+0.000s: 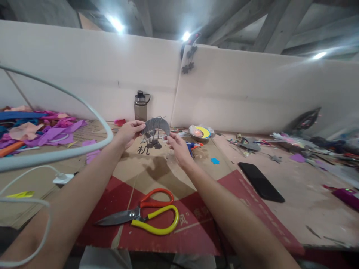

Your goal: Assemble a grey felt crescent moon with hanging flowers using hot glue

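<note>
The grip of the left hand (129, 133) is closed on one end of a grey crescent piece (153, 122), and the right hand (179, 148) pinches its other end, so the piece is above the cardboard (146, 243) on the desk (300, 209). Small grey flower shapes (155, 145) hang below it. Nearer to the person lie scissors (135, 214), blades to the left, and at the right a black phone (260, 181)

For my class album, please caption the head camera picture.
Left hand and right hand hold a gray crescent over cardboard, scissors nearby.
</note>
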{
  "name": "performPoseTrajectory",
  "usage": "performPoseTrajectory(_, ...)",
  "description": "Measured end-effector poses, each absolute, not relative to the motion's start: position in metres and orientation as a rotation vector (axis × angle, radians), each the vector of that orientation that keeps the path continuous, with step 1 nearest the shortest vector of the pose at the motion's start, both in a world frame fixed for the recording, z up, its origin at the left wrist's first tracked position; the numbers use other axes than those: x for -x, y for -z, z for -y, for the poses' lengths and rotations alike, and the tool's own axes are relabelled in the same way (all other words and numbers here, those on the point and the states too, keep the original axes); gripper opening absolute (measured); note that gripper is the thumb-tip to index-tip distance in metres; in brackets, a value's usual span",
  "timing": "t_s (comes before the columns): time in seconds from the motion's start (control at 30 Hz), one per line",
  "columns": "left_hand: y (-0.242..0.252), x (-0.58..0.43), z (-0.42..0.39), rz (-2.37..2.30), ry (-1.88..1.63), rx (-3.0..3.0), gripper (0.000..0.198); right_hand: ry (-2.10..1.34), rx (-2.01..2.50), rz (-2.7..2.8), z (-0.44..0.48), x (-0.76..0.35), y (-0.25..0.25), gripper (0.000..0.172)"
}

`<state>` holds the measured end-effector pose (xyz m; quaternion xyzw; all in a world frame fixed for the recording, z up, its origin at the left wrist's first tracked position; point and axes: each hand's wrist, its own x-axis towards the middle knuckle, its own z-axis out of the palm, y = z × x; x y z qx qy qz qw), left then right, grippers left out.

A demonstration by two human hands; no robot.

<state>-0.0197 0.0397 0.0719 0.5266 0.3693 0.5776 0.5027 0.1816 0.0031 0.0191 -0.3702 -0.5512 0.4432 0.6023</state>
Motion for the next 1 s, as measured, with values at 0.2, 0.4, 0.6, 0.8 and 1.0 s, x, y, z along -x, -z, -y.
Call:
performPoseTrajectory(0.2, -0.075, 0.009, -0.035, -0.872, -1.334, -1.288, 0.026, -0.954, 0.891, 1.172, -0.01, -0.191, -0.02, 0.025)
performPoseTrajectory(0.4, -0.086, 0.001, -0.034, -0.789, -1.329, -1.318, 0.029, -0.851, 0.825, 1.185, -0.013, -0.199, -0.026, 0.025)
performPoseTrajectory(0.6, -0.076, 0.0, -0.037, -0.726, -1.318, -1.26, 0.032, -0.908, 0.845, 1.138, -0.014, -0.198, -0.022, 0.022)
performPoseTrajectory(0.8, -0.063, 0.012, -0.035, -0.787, -1.282, -1.179, 0.029, -1.039, 0.878, 1.181, -0.01, -0.189, -0.013, 0.023)
performPoseTrajectory(1.0, -0.054, 0.019, -0.037, -0.813, -1.263, -1.133, 0.025, -1.116, 0.851, 1.27, -0.008, -0.187, -0.01, 0.024)
